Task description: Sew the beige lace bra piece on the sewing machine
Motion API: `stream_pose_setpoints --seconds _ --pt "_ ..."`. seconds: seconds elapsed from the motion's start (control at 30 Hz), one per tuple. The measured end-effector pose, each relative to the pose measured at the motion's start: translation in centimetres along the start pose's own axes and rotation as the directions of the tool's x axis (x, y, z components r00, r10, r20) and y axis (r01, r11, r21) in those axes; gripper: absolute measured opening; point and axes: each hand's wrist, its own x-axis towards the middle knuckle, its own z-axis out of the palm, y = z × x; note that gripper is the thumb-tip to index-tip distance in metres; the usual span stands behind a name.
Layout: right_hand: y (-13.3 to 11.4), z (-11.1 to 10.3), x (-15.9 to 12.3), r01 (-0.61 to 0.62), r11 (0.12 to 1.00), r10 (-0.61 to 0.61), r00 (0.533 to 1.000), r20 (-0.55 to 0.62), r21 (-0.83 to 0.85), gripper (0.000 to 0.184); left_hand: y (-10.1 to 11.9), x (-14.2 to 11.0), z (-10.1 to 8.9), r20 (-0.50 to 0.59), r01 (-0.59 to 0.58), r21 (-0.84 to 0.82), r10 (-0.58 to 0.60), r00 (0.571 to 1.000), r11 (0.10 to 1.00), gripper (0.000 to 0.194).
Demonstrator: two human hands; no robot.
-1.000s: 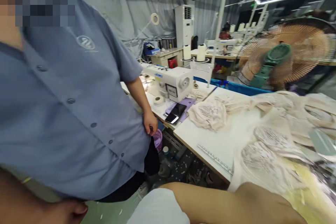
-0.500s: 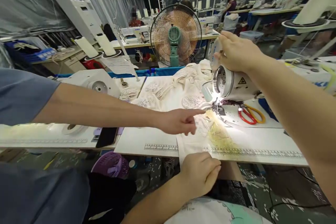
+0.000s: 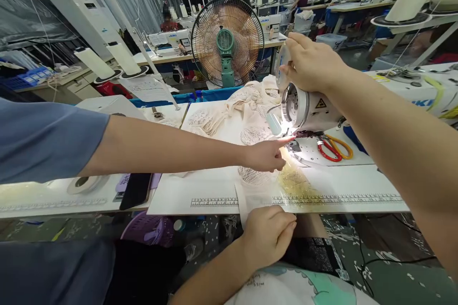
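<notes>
My right hand (image 3: pixel 311 63) is raised over the head of the sewing machine (image 3: pixel 318 109), its thumb and fingers closed on a translucent round cover (image 3: pixel 282 61). Curled at the table's front edge is my left hand (image 3: pixel 268 236), its fingertips hidden, beside the end of a cream fabric strip (image 3: pixel 244 202). A co-worker's hand (image 3: pixel 266 155) reaches in from the left, its index finger pointing close to the lit needle area. Cream lace fabric (image 3: pixel 252 136) lies left of the needle. Sheer yellow material (image 3: pixel 296 183) spreads in front of it.
Scissors (image 3: pixel 334 148) with red and orange handles lie right of the needle. A fan (image 3: pixel 227 43) stands behind the table. At left are a phone (image 3: pixel 136 190) and a tape roll (image 3: pixel 84 183). A purple basket (image 3: pixel 150 228) sits below.
The co-worker's pointing hand has moved right, closer to the needle. The whole view has shifted a little. My hands keep their places at the cover and the table edge.
</notes>
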Motion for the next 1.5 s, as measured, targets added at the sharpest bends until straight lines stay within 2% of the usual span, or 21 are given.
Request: stream_pose_setpoints --seconds 0.17,0.3,0.43,0.57,0.7,0.83,0.97,1.07,1.13,1.27,1.33,1.4,1.5 --pt "0.0 -0.1 0.0 0.014 1.0 -0.014 1.0 -0.012 -0.012 0.055 -0.4 -0.3 0.0 -0.109 -0.029 -0.009 0.027 0.994 1.0 0.024" --pt "-0.3 -0.6 -1.1 0.07 0.996 -0.072 0.997 -0.042 -0.048 0.054 -0.5 -0.5 -0.1 -0.131 -0.04 0.004 0.041 0.991 0.999 0.024" --pt "-1.4 -0.7 -4.7 0.092 0.984 -0.112 0.986 -0.128 -0.149 0.05 -0.4 -0.7 0.0 -0.143 -0.071 0.001 0.071 0.987 0.997 0.024" --pt "-2.2 0.8 -9.3 0.133 0.939 -0.214 0.948 -0.234 -0.318 0.044 -0.2 -0.8 -0.1 -0.166 -0.102 -0.007 0.099 0.981 0.995 0.023" --pt "-2.7 2.6 -13.3 0.209 0.883 -0.317 0.926 -0.204 -0.421 0.045 0.1 -0.8 -0.7 -0.185 -0.119 0.042 0.125 0.975 0.992 0.023" --pt "-3.7 3.6 -17.3 0.328 0.885 -0.386 0.914 -0.126 -0.33 0.04 0.5 0.1 -2.3 -0.223 -0.141 0.133 0.168 0.96 0.981 0.02" --pt "-5.9 4.0 -20.5 0.397 0.916 -0.401 0.911 -0.094 -0.059 0.038 1.3 1.9 -4.3 -0.246 -0.182 0.242 0.242 0.939 0.953 0.019" --pt "-7.2 4.0 -21.1 0.354 0.911 -0.346 0.935 -0.077 0.211 0.041 2.2 3.8 -5.7 -0.197 -0.23 0.364 0.316 0.928 0.903 0.022" --pt "-7.3 3.7 -20.2 0.304 0.882 -0.295 0.952 -0.079 0.361 0.03 2.8 5.0 -6.6 -0.146 -0.267 0.457 0.368 0.918 0.848 0.025" --pt "-5.4 2.0 -16.8 0.143 0.859 -0.125 0.99 -0.069 0.491 0.021 3.5 7.7 -8.9 -0.088 -0.293 0.602 0.427 0.9 0.743 0.027" --pt "-4.2 1.0 -15.1 -0.026 0.819 0.035 0.999 -0.005 0.573 0.02 3.3 9.1 -10.2 -0.092 -0.246 0.653 0.398 0.913 0.716 0.027" --pt "-3.2 0.0 -13.7 -0.18 0.729 0.177 0.982 0.072 0.66 0.019 2.9 10.5 -11.3 -0.101 -0.176 0.685 0.331 0.938 0.707 0.026" --pt "-2.7 -1.1 -12.3 -0.29 0.681 0.296 0.949 0.11 0.672 0.015 1.9 12.6 -12.4 -0.115 -0.077 0.68 0.21 0.971 0.729 0.025"
